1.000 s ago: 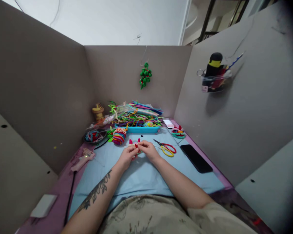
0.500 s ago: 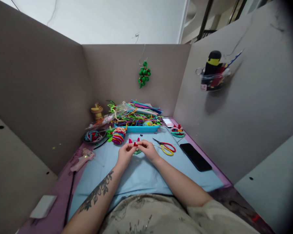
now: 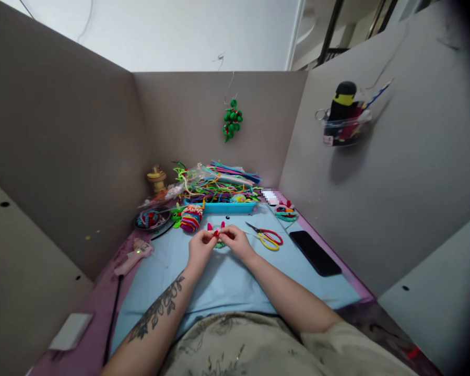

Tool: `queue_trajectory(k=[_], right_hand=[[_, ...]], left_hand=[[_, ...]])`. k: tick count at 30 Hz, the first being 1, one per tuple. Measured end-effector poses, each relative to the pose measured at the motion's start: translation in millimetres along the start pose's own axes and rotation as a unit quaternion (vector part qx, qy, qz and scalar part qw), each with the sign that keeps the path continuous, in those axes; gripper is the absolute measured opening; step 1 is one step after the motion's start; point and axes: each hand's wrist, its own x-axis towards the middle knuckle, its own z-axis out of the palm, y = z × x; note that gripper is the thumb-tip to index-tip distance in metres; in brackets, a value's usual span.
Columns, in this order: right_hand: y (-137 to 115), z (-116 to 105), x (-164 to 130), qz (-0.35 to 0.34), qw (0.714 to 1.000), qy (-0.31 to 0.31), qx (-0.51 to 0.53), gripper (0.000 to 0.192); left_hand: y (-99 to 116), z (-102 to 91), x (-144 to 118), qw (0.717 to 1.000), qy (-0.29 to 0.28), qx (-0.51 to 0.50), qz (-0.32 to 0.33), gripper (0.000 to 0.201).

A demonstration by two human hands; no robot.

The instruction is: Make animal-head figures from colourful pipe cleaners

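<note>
Craft piece (image 3: 218,233), small red-and-green fuzzy-wire figure above the blue worktop (image 3: 227,277), pinched between fingers of left hand (image 3: 201,245) and right hand (image 3: 237,241); judged light, soft, bendable, best gripped at its body.

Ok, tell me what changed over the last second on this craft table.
Very little. The left hand and right hand have kept pinching the small pink and red craft piece between their fingertips, lifting it slightly off the blue mat and closer together. Nothing was let go. The scissors, phone, glue gun and tray of pipe cleaners stayed put.
</note>
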Motion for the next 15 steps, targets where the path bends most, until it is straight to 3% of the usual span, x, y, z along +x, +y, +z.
queue_trajectory(k=[5,10,15], right_hand=[[-1,1,0,0.003,1.0,-0.022,0.012,0.01],[-3,0,1,0.034,0.999,-0.013,0.008,0.01],[-11,-4,-3,-0.061,0.989,-0.026,-0.135,0.013]], left_hand=[[-2,0.2,-2,0.995,-0.001,0.082,0.058,0.016],[-7,1.7,0,0.997,-0.04,0.042,0.055,0.016],[-6,2.0,0,0.997,-0.057,-0.042,0.02,0.026]])
